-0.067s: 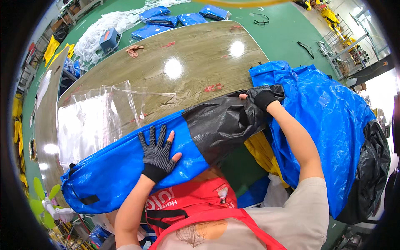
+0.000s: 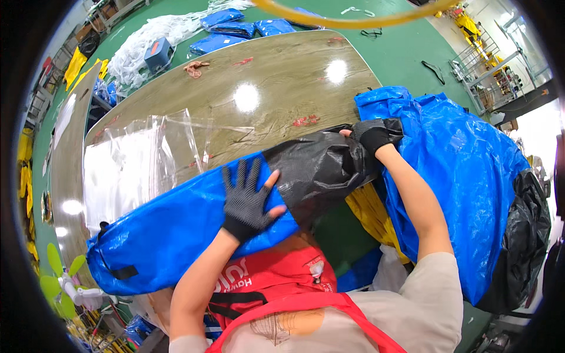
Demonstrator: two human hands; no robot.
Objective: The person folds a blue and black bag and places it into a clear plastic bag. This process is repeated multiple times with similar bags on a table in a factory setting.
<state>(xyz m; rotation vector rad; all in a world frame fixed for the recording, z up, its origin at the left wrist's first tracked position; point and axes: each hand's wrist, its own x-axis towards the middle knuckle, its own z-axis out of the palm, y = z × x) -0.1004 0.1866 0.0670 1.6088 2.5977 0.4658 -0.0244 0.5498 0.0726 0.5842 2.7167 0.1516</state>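
Note:
A long folded blue-and-black tarpaulin piece [image 2: 170,217] lies slantwise across the near edge of the table, with dark tabs at its left end. My left hand [image 2: 247,200], in a dark dotted glove with bare thumb and fingertip, rests flat on the blue part near the black section, fingers spread. My right hand [image 2: 372,135], in a matching glove, is closed on the upper edge of the black end [image 2: 323,170]; some of its fingers are hidden. Just right of it heaps a large pile of blue tarpaulin [image 2: 453,176] with black parts.
Clear plastic bags [image 2: 129,170] lie on the wood-patterned table [image 2: 282,76], left of centre. Beyond it, blue packages [image 2: 218,44], a blue box [image 2: 158,54] and white netting-like material [image 2: 132,65] sit on the green floor. A green-bladed fan [image 2: 65,282] stands lower left. Yellow fabric [image 2: 374,217] hangs below the table edge.
My left hand has slid right along the blue part toward the black section, still flat with fingers spread. My right hand keeps its grip at the black end.

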